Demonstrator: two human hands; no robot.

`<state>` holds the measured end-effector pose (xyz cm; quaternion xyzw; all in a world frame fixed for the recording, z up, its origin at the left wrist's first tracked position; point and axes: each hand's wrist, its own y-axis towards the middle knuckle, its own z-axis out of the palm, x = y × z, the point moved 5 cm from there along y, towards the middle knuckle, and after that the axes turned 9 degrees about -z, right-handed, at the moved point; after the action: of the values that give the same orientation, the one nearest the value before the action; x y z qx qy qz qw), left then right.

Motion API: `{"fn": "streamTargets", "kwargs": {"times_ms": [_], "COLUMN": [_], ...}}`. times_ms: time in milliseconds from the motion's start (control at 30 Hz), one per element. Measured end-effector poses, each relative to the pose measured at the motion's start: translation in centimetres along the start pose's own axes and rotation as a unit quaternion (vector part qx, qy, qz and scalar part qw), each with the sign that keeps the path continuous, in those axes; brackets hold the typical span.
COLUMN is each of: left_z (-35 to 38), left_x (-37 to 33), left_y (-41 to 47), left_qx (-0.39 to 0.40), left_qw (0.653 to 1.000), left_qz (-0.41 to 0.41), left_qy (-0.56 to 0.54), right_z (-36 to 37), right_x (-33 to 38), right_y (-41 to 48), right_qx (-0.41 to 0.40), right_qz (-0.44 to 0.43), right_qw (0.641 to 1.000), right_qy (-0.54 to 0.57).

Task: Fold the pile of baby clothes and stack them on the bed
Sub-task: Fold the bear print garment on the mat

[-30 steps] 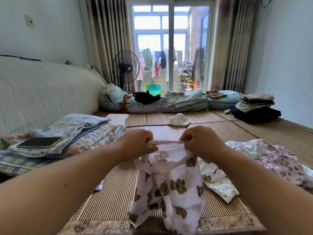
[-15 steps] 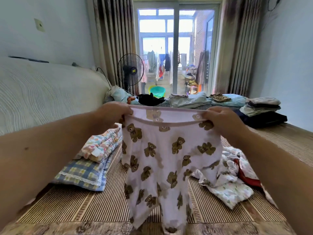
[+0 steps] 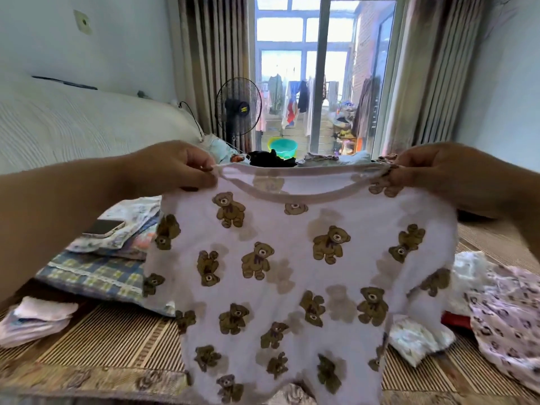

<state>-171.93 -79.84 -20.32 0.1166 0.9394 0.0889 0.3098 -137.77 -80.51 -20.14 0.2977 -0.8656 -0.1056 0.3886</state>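
Note:
A white baby garment with brown teddy bears (image 3: 292,273) hangs stretched wide in front of me, above the bed mat (image 3: 122,340). My left hand (image 3: 172,168) pinches its waistband at the left end. My right hand (image 3: 432,171) grips the right end of the same band. Loose unfolded baby clothes (image 3: 502,311) lie on the mat at the right, partly hidden by the garment. A stack of folded clothes (image 3: 122,238) sits on a plaid pillow at the left.
A phone (image 3: 102,228) lies on the folded stack. Small folded pink cloths (image 3: 38,317) rest at the near left. A padded headboard (image 3: 73,127) runs along the left. A standing fan (image 3: 238,106) and heaped bedding stand before the glass door.
My hands have moved apart and risen, spreading the waistband from a bunched grip to full width. The bear garment now hangs open and closer to the camera.

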Motion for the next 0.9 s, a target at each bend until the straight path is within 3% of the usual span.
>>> {"fn": "streamTargets", "kwargs": {"times_ms": [100,267,367,467,733,900], "left_z": [1.9,8.9,13.1,17.5,26.7,27.5], "left_x": [3.4,11.4,16.5,20.2,28.0,30.3], "left_y": [1.2,5.0,8.1,11.2,17.2,17.6], "left_qx": [0.033,0.051,-0.010,0.007,0.043,0.098], "left_qw": [0.985,0.928,0.955,0.963,0.944,0.928], "left_qz": [-0.061,-0.215,-0.264,-0.267,-0.319,-0.339], "left_qy": [-0.155,-0.299,-0.133,0.023,0.080,0.122], "right_z": [1.6,8.0,12.4,16.9,24.8,25.7], "right_x": [-3.3,-12.9,-18.8,-24.2,-34.0,-36.6], "right_y": [1.7,5.9,8.4,11.0,15.0,14.4], "right_qx": [-0.008,0.068,0.111,0.159,0.168,0.168], "right_qz": [0.051,0.172,0.204,0.194,0.199,0.248], "right_qw": [0.996,0.982,0.962,0.942,0.912,0.928], "right_qy": [0.072,-0.040,-0.141,-0.224,-0.316,-0.223]}}
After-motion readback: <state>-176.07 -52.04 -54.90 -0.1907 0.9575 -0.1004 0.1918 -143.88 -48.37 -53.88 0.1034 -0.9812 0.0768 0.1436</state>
